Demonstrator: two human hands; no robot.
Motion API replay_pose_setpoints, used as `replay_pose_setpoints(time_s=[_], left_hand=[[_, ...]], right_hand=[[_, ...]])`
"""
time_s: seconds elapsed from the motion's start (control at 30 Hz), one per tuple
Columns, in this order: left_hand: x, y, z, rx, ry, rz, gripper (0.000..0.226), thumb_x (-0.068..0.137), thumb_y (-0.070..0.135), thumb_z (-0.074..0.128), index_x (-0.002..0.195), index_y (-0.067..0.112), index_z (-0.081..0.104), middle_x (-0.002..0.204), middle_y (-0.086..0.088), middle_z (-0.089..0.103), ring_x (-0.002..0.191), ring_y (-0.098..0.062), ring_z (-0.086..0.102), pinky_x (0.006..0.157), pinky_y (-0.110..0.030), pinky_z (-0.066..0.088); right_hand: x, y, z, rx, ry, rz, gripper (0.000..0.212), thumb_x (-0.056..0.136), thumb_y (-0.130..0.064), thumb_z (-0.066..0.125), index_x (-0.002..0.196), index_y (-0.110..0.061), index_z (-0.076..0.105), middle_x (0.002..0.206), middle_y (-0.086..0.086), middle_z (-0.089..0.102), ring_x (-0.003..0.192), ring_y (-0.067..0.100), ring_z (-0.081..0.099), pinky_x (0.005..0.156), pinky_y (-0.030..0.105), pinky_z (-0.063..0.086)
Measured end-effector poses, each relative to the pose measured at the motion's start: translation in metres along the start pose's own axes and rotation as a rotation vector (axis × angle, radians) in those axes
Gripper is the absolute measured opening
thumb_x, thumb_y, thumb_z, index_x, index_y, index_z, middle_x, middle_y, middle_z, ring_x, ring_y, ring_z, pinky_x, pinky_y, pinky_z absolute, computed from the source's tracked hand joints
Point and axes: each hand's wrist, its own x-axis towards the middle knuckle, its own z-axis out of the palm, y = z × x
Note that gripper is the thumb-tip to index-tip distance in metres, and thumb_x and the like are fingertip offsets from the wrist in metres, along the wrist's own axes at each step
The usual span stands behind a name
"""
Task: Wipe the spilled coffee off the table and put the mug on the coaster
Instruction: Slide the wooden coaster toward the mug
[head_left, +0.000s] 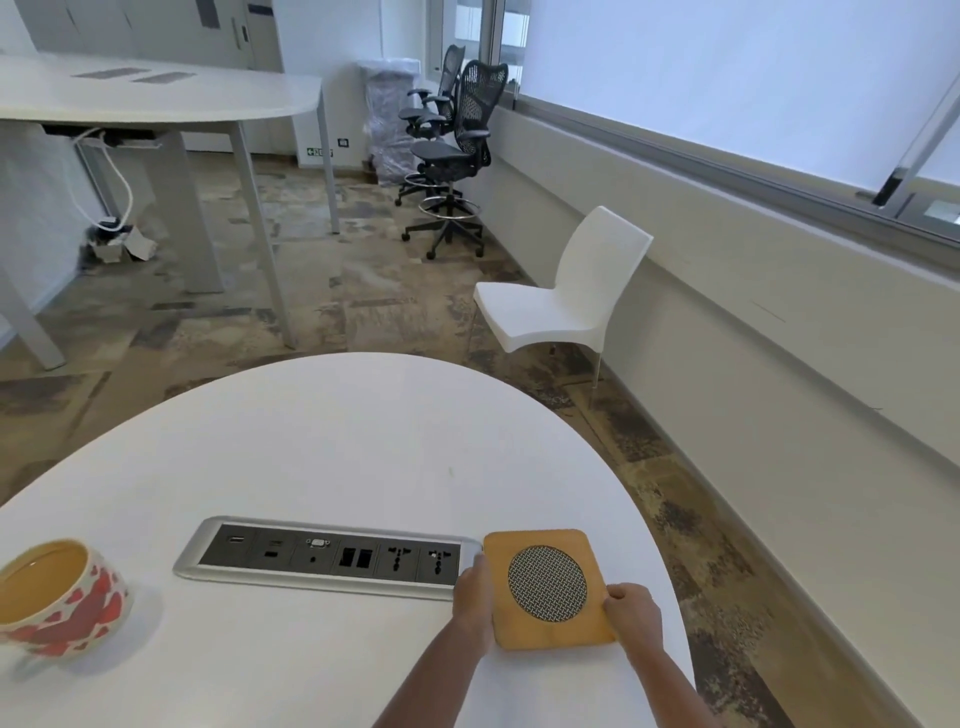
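1. Wooden, with a round mesh disc in its middle, the coaster lies flat on the table. The left hand grips its left edge and the right hand pinches its right edge, so the hands are apart, one on each side.
2. A recessed socket panel runs just beside the coaster's left edge.
3. The mug, patterned with red hearts, stands upright well apart at the table's left. Setting it on the coaster is still to do.
4. No coffee stain shows on the white top, so the wiping looks done.
5. The mug's yellow inside appears empty, though its bottom is hidden.
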Motion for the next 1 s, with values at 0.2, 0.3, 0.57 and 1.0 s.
replay_pose_setpoints(time_s=[0.2, 0.3, 0.57, 1.0], left_hand=[[-0.028, 0.000, -0.009, -0.108, 0.046, 0.016, 0.043, 0.097, 0.021, 0.035, 0.055, 0.015, 0.032, 0.047, 0.003, 0.035, 0.040, -0.011, 0.032, 0.038, -0.019, 0.027], [-0.040, -0.010, -0.018, -0.138, 0.113, 0.030, 0.035, 0.094, 0.013, 0.038, 0.060, 0.012, 0.039, 0.060, -0.001, 0.036, 0.052, -0.014, 0.028, 0.047, -0.024, 0.022], [-0.085, -0.032, -0.066, -0.135, 0.245, 0.078, 0.034, 0.087, -0.001, 0.037, 0.055, 0.010, 0.035, 0.055, -0.005, 0.035, 0.049, -0.017, 0.028, 0.050, -0.025, 0.024], [-0.117, -0.026, -0.182, -0.052, 0.455, 0.143, 0.032, 0.085, 0.000, 0.038, 0.054, 0.008, 0.036, 0.057, -0.006, 0.034, 0.053, -0.018, 0.028, 0.053, -0.027, 0.024]], right_hand=[[-0.030, 0.007, -0.007, 0.211, -0.012, -0.003, 0.023, 0.085, 0.007, 0.047, 0.095, 0.011, 0.068, 0.102, 0.028, 0.069, 0.102, 0.043, 0.060, 0.071, 0.033, 0.041], [-0.050, 0.005, -0.010, 0.253, -0.034, -0.038, 0.024, 0.085, 0.007, 0.046, 0.094, 0.009, 0.068, 0.100, 0.026, 0.070, 0.092, 0.039, 0.061, 0.073, 0.035, 0.044], [-0.104, 0.007, 0.000, 0.250, -0.181, -0.130, 0.023, 0.083, 0.008, 0.046, 0.093, 0.010, 0.067, 0.083, 0.017, 0.065, 0.077, 0.022, 0.052, 0.070, 0.029, 0.039], [-0.180, -0.034, 0.065, 0.196, -0.391, -0.222, 0.020, 0.080, 0.009, 0.048, 0.085, 0.002, 0.066, 0.087, 0.016, 0.064, 0.083, 0.025, 0.056, 0.087, 0.041, 0.051]])
